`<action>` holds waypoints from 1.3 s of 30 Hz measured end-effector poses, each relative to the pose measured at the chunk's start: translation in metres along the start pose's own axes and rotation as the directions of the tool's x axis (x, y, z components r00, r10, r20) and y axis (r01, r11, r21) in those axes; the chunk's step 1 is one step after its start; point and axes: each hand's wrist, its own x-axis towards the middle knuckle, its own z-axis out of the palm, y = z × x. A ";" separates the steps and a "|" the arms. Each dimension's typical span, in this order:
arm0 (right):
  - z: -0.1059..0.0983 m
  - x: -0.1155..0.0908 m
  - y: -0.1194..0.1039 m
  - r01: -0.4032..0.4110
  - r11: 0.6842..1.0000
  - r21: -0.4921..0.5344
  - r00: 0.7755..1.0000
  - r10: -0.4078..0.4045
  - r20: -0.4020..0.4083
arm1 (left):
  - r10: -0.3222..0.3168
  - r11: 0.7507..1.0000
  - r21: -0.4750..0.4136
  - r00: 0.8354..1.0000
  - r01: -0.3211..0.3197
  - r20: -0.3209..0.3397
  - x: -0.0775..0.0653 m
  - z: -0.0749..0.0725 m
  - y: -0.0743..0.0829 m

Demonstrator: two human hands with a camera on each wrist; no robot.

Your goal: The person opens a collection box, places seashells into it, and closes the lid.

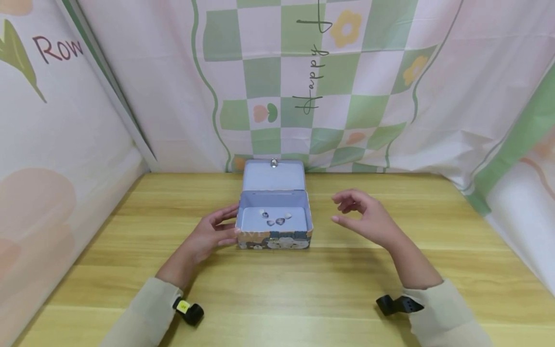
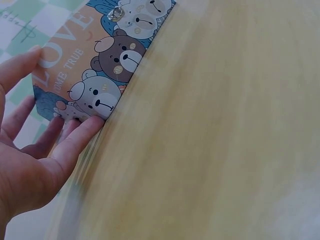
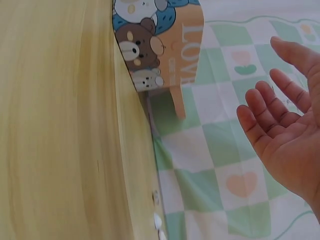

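A tin box point(image 1: 274, 239) with cartoon bears and the word LOVE on its front stands on the table, lid point(image 1: 274, 176) raised at the back. Several small purple-and-white shells point(image 1: 280, 221) lie spread on its pale inner floor. Against the box's left side, near the front corner, my left hand point(image 1: 212, 235) rests with fairly straight fingers; the left wrist view shows those fingertips point(image 2: 92, 121) touching the printed tin. To the right of the box, apart from it, my right hand point(image 1: 366, 218) hovers with loosely bent fingers and holds nothing.
A wood-grain table point(image 1: 277, 294) spreads under the box. Behind it hangs a green-and-white checked curtain point(image 1: 299, 72), with more cloth point(image 1: 56, 140) at the sides. In the right wrist view, small pale objects point(image 3: 157, 220) appear along the table's edge.
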 end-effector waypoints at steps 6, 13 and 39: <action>-0.009 -0.005 0.008 -0.024 1.000 -0.009 1.000 0.024 -0.013 | 0.002 1.000 -0.005 1.000 -0.002 0.003 0.000 0.000 0.000; -0.021 -0.012 0.017 -0.055 0.997 -0.047 0.998 0.054 -0.027 | 0.000 1.000 -0.006 1.000 0.000 -0.002 0.000 -0.001 0.000; -0.051 -0.018 0.060 -0.208 0.973 -0.101 0.975 0.197 -0.106 | 0.000 1.000 -0.019 1.000 0.000 0.007 0.001 -0.001 -0.003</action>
